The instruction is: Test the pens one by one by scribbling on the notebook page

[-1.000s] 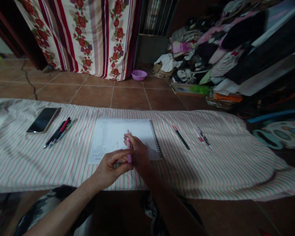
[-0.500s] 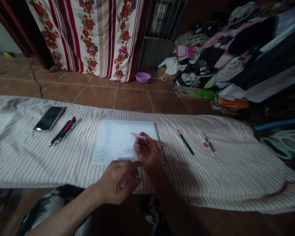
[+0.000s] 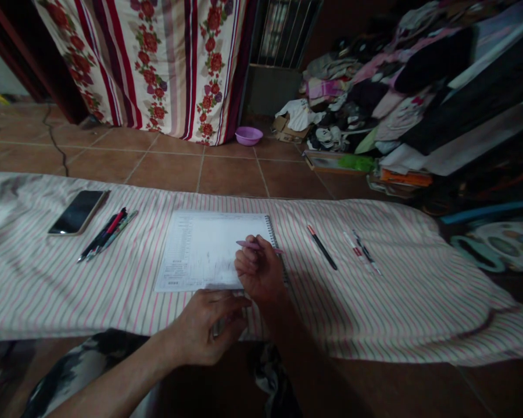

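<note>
My right hand (image 3: 260, 273) grips a pink pen (image 3: 249, 245), held almost level over the lower right part of a spiral notebook (image 3: 209, 247) that lies open on a striped cloth (image 3: 396, 290). My left hand (image 3: 209, 328) rests at the cloth's near edge, just below the notebook, with its fingers curled inward. What they hold, if anything, I cannot make out.
A phone (image 3: 76, 212) and a bunch of pens (image 3: 107, 233) lie left of the notebook. To its right are a black pen (image 3: 321, 246) and two more pens (image 3: 361, 251). Behind: tiled floor, floral curtain (image 3: 157, 64), purple bowl (image 3: 248, 135), clothes heap (image 3: 375, 87).
The pink pen went from upright between both hands to almost level in my right hand alone. My left hand let go and dropped back to the cloth's near edge.
</note>
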`<state>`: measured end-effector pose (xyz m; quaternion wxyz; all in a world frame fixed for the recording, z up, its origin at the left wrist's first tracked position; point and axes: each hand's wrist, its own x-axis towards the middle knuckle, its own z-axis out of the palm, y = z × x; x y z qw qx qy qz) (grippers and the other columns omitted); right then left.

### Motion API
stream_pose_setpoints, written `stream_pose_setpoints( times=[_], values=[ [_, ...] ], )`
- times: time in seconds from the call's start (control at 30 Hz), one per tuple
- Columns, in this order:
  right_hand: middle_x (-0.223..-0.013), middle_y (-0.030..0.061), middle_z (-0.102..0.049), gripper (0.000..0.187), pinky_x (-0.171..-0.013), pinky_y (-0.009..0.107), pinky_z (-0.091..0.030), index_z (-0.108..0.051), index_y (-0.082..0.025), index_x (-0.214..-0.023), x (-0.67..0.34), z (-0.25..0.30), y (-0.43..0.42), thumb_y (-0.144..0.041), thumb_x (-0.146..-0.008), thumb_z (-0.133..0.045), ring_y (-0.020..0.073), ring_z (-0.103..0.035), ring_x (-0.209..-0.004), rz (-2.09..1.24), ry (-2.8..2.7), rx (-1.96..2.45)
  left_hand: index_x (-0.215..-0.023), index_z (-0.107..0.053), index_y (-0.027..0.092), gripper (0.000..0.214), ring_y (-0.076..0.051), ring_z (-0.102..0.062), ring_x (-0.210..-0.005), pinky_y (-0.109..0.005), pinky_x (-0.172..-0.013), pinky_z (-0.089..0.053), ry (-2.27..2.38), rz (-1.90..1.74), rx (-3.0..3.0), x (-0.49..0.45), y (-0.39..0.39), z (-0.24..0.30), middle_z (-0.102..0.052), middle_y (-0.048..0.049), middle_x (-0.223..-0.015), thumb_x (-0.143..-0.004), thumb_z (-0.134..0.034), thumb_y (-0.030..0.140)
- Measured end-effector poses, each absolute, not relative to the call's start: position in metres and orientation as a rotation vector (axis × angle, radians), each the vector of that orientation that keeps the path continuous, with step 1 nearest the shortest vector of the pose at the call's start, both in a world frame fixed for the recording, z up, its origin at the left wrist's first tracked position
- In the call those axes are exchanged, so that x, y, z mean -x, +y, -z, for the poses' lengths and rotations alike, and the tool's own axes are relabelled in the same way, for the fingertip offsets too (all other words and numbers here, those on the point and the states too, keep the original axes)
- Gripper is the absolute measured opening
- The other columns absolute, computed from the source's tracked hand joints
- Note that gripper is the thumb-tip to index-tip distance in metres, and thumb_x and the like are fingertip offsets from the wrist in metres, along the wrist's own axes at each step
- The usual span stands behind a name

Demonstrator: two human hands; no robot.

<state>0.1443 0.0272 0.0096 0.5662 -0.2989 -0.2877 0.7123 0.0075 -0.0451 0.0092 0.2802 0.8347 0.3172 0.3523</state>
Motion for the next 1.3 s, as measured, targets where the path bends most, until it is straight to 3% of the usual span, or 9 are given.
stream_pose_setpoints(
  times=[0.1,0.23,0.4,0.57,0.9,1.03,1.3],
  values=[
    [-0.045,-0.009,-0.035,0.025,-0.035,0.018,-0.023,-0.047,-0.02,-0.067,-0.15,-0.004,0.029,-0.043,-0.076,-0.053,0.0057,-0.028,-0.037,-1.389,-0.847,0.996,-0.102,-0.062,0.011,0.026,-0.016,-0.061,-0.065,-0.027,-0.061,-0.049,0.905,-0.937,-2.301,-0.007,-0.044,-0.008,-0.065,-0.0077,-0.071,-0.084,-0.043,0.015],
    [-0.044,-0.0069,-0.047,0.022,-0.038,0.018,-0.03,-0.053,-0.018,-0.076,-0.165,0.008,0.031,-0.04,-0.074,-0.057,0.0073,-0.041,-0.038,-0.907,-1.182,1.353,-0.099,-0.064,0.013,0.028,-0.019,-0.059,-0.082,-0.031,-0.069,-0.052,1.173,-0.879,-2.373,-0.004,-0.042,-0.004,-0.065,-0.0116,-0.093,-0.086,-0.039,0.015],
    [-0.046,-0.0006,-0.056,0.025,-0.043,0.02,-0.039,-0.058,-0.017,-0.066,-0.178,0.019,0.03,-0.04,-0.076,-0.053,0.0107,-0.051,-0.041,-0.808,-1.409,1.593,-0.094,-0.065,0.017,0.023,-0.022,-0.054,-0.093,-0.037,-0.076,-0.052,1.32,-0.728,-2.513,-0.001,-0.04,0.005,-0.065,-0.0086,-0.103,-0.085,-0.044,0.016],
    [-0.057,0.0022,-0.065,0.028,-0.05,0.021,-0.043,-0.062,-0.016,-0.08,-0.178,0.02,0.034,-0.04,-0.082,-0.046,0.0131,-0.06,-0.05,-0.725,-1.569,1.57,-0.092,-0.065,0.017,0.023,-0.023,-0.052,-0.095,-0.038,-0.077,-0.053,1.32,-0.704,-2.571,-0.004,-0.039,0.01,-0.066,-0.0078,-0.104,-0.085,-0.044,0.015],
    [-0.063,0.0052,-0.069,0.028,-0.053,0.021,-0.039,-0.067,-0.018,-0.083,-0.178,0.017,0.036,-0.035,-0.085,-0.045,0.0171,-0.066,-0.06,-0.367,-1.814,1.744,-0.09,-0.067,0.016,0.023,-0.022,-0.056,-0.088,-0.037,-0.075,-0.053,1.331,-0.753,-2.552,-0.005,-0.035,0.009,-0.069,-0.0071,-0.099,-0.084,-0.045,0.018],
    [-0.063,0.0069,-0.069,0.03,-0.052,0.022,-0.038,-0.068,-0.017,-0.082,-0.177,0.018,0.036,-0.034,-0.084,-0.044,0.0178,-0.065,-0.059,-0.317,-1.807,1.761,-0.089,-0.067,0.016,0.024,-0.02,-0.057,-0.087,-0.035,-0.074,-0.053,1.304,-0.788,-2.524,-0.006,-0.034,0.007,-0.069,-0.0072,-0.095,-0.085,-0.043,0.018],
    [-0.059,0.0032,-0.066,0.032,-0.057,0.023,-0.046,-0.063,-0.017,-0.081,-0.186,0.016,0.028,-0.043,-0.083,-0.046,0.0152,-0.063,-0.056,-0.662,-1.539,1.612,-0.091,-0.065,0.017,0.023,-0.018,-0.058,-0.084,-0.031,-0.074,-0.051,1.28,-0.861,-2.5,-0.004,-0.028,0.01,-0.069,-0.0056,-0.092,-0.085,-0.043,0.016]
  ],
)
